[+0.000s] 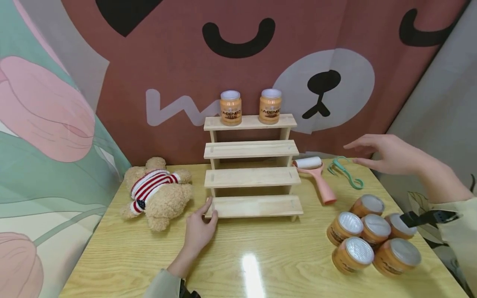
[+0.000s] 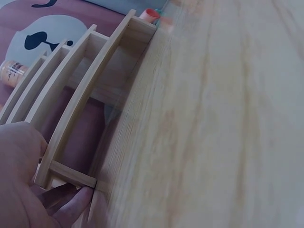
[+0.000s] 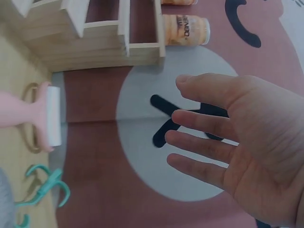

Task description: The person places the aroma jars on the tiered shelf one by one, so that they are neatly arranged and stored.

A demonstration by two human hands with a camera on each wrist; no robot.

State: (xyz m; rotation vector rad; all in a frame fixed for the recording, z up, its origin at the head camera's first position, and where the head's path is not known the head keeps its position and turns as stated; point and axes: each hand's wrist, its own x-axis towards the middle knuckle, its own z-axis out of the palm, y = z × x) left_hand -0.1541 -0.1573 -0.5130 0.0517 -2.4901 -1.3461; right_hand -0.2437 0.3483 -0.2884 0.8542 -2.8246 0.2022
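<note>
A four-tier wooden step shelf (image 1: 253, 177) stands at the back middle of the table. My left hand (image 1: 200, 228) grips the left end of its lowest step, and in the left wrist view the fingers reach around the side support. Two orange jars, one at left (image 1: 231, 108) and one at right (image 1: 270, 106), stand upright on the top step, spaced apart. My right hand (image 1: 396, 154) hovers over the table's right side with nothing in it; the right wrist view shows its fingers (image 3: 204, 145) spread and loosely extended, apart from the shelf.
Several orange jars (image 1: 357, 255) with silvery lids cluster at the right front. A pink-handled lint roller (image 1: 322, 184) and a green hook (image 1: 344, 171) lie right of the shelf. A teddy bear (image 1: 167, 203) in a striped shirt lies at left. Behind hangs a bear-printed cloth (image 1: 167, 54).
</note>
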